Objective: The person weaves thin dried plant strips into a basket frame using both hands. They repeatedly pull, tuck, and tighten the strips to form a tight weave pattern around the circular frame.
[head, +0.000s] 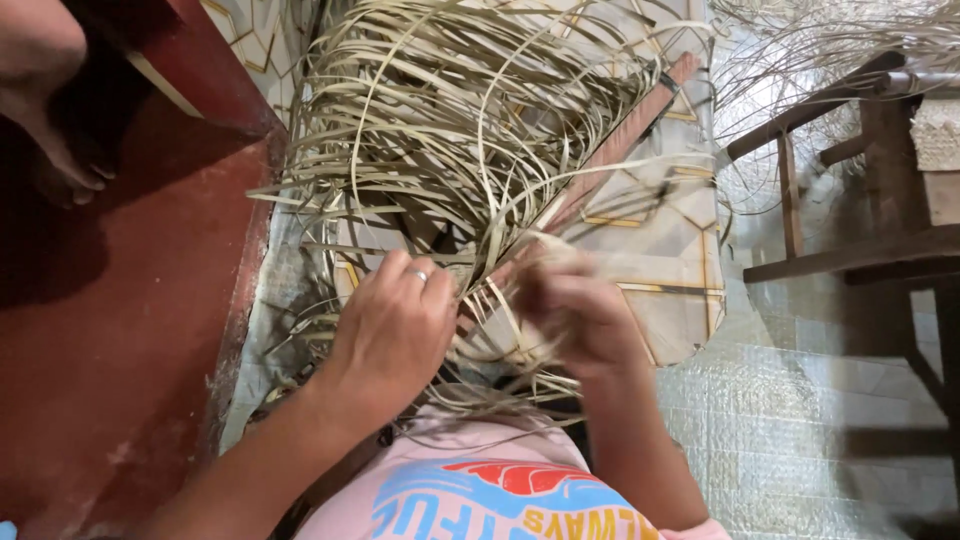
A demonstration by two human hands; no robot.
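We see both hands in the pale straw strips (470, 150) spread over the floor: left hand (395, 325) fingers curled, pinching strips, right hand (575, 310) blurred, probably gripping too; strips seem light, springy, best held near the woven base

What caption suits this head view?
Both hands, left and right, work pale straw strips above a tiled floor.

Pale straw strips (470, 140) (long, thin) fan loosely across floor.

Right hand (578, 310) blurred; fingertips lost among pale dry palm-leaf strips (470, 130). Bare foot (45, 95) and dark wooden stool (860, 180) cut off by frame edges.
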